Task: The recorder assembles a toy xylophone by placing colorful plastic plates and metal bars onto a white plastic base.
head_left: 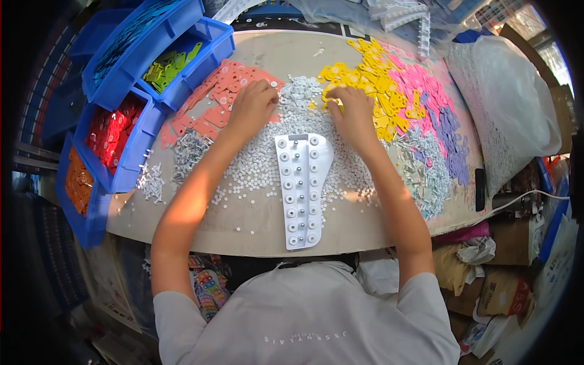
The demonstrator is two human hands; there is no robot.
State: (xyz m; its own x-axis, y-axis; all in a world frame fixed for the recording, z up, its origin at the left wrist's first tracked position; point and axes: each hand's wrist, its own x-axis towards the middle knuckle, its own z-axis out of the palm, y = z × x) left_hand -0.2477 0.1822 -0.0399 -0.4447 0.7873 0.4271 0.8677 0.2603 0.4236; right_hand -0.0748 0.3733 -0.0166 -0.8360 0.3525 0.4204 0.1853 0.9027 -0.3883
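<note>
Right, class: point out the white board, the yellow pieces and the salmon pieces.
white board (301,194), head view, middle of its face
yellow pieces (371,82), head view, centre of the pile
salmon pieces (216,97), head view, middle of the pile

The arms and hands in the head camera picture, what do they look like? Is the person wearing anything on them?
Both forearms are bare, with no gloves, watch or bands to be seen. The left hand and right hand are bare too. The only clothing is a light grey T-shirt with short sleeves that end at the upper arms and small pale lettering.
</note>
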